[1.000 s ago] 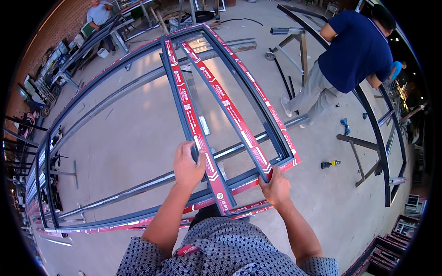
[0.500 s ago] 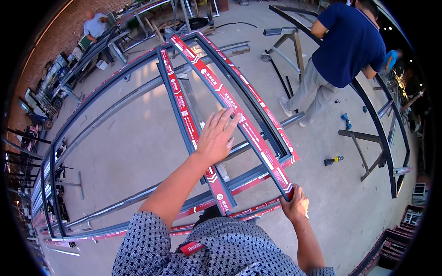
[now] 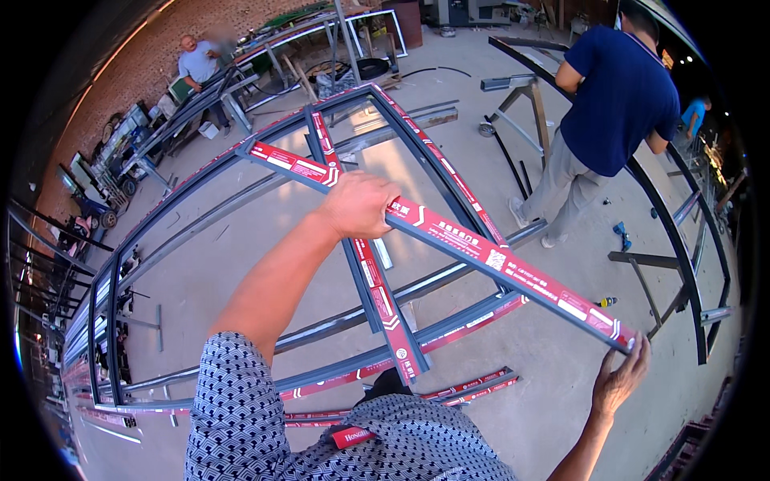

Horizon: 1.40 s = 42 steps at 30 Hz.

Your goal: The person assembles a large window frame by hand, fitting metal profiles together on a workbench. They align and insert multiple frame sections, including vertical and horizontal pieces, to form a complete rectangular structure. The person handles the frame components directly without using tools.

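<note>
A long grey frame bar (image 3: 457, 238) faced with red printed film slants across in front of me, above a large frame. My left hand (image 3: 359, 202) is wrapped over it left of its middle. At its lower right end, the fingers of my right hand (image 3: 622, 377) close on the bar's tip. Below it lies the large dark-grey frame (image 3: 433, 144) with red film along its sides. A second red-filmed bar (image 3: 377, 284) crosses this frame lengthwise and passes beneath the held one.
Several short red-filmed strips (image 3: 473, 386) lie low by my body. A co-worker in a navy shirt (image 3: 618, 100) stands at right beside a dark curved frame (image 3: 678, 248). A blue tool (image 3: 622, 235) and a yellow-black drill (image 3: 607, 302) are on the floor. Another person (image 3: 200, 68) is far left.
The held bar has swung from near lengthwise to a slant, its near end moving right with my right hand. My left hand, earlier flat with fingers spread, now grips the bar.
</note>
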Tool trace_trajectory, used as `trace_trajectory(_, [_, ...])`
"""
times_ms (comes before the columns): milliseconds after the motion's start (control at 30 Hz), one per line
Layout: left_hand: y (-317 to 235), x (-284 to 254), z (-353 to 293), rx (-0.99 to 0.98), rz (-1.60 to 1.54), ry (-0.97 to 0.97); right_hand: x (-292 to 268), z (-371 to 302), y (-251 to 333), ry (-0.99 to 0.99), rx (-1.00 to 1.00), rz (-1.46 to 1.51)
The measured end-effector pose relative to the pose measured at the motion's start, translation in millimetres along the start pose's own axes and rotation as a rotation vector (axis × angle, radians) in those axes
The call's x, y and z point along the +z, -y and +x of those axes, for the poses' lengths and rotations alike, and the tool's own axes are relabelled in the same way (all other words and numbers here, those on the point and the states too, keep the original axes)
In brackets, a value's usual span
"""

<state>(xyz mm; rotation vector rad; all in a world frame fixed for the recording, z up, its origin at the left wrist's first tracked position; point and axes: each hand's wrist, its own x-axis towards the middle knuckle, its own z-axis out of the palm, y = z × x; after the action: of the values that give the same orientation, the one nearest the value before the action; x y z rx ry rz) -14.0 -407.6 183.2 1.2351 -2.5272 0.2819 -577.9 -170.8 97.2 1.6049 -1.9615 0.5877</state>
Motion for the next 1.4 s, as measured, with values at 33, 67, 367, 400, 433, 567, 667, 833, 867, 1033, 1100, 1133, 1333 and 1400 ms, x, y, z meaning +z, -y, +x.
trace_trajectory(33, [-5.3,-8.1,4.0,-0.012,-0.023,-0.008,-2.8,2.1,0.3,-0.091,0.040,0.010])
trace_trajectory(67, [-6.4,-17.9,8.9,-0.043,-0.046,-0.032,0.3,0.1,1.4,-0.155,0.074,0.012])
trace_trajectory(367, [-28.9,-122.3,39.1,-0.540,-0.591,-0.206,16.7,-62.5,62.1,0.043,0.127,0.274])
trace_trajectory(400, [-29.6,-134.1,48.1,-0.571,-0.679,-0.258,13.6,-63.5,76.1,0.076,0.171,0.367])
trace_trajectory(433, [-26.3,-147.0,53.9,-0.599,-0.765,-0.258,12.8,-64.4,88.1,0.113,0.172,0.444])
trace_trajectory(567, [-18.5,-143.9,91.4,-0.458,-1.062,-0.473,9.3,-58.5,129.5,0.220,0.093,0.651])
trace_trajectory(667, [-24.4,-115.5,112.3,-0.503,-1.222,-0.554,5.1,-47.6,157.2,0.281,0.080,0.780])
trace_trajectory(833, [-28.8,-22.6,126.2,-0.764,-1.379,-0.654,-4.9,-39.9,174.5,0.411,0.131,0.894])
trace_trajectory(867, [-30.4,-2.2,128.7,-0.819,-1.398,-0.647,-2.4,-42.9,172.5,0.417,0.111,0.901])
trace_trajectory(1033, [-36.2,85.4,123.0,-1.102,-1.513,-0.557,-2.0,-47.8,175.0,0.441,0.100,0.995])
trace_trajectory(1100, [-44.2,111.3,120.6,-1.233,-1.509,-0.526,-1.2,-48.2,176.2,0.449,0.127,1.003])
trace_trajectory(1133, [-47.7,122.1,119.0,-1.298,-1.502,-0.510,0.4,-48.8,176.7,0.449,0.124,1.008])
trace_trajectory(1333, [-47.3,189.2,107.0,-1.431,-1.473,-0.439,3.9,-44.6,190.8,0.499,0.161,0.960])
trace_trajectory(1400, [-42.7,206.8,103.6,-1.452,-1.445,-0.432,7.9,-38.7,194.6,0.524,0.131,0.977])
